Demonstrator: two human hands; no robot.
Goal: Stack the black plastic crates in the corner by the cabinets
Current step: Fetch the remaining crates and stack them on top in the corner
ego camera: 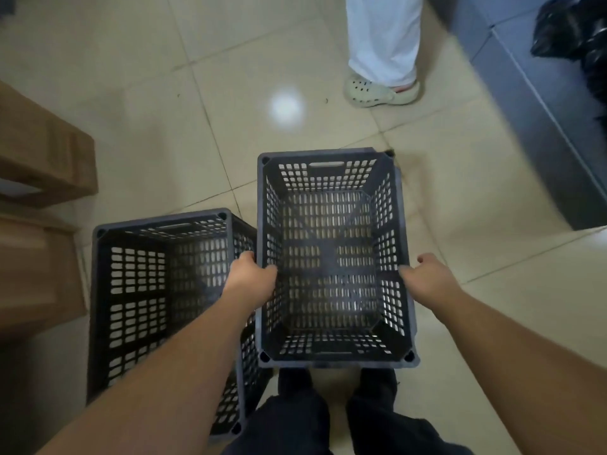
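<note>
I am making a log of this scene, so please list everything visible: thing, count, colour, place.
held crate: 1, black, centre, lifted by both long rims
second crate: 1, black, on the floor to the left, touching the held one
cardboard boxes: 2 seen, brown, left edge
floor: 1, beige tiles
bystander's leg: 1, white trousers, pale clog, top centre
steel cabinet: 1, grey, right
black bag: 1, top right
left hand: 1, grip on left rim
right hand: 1, grip on right rim

Both arms extended forward-down. Left hand (251, 277) curled over left rim of crate (331, 257); right hand (423, 274) curled over right rim.
</note>
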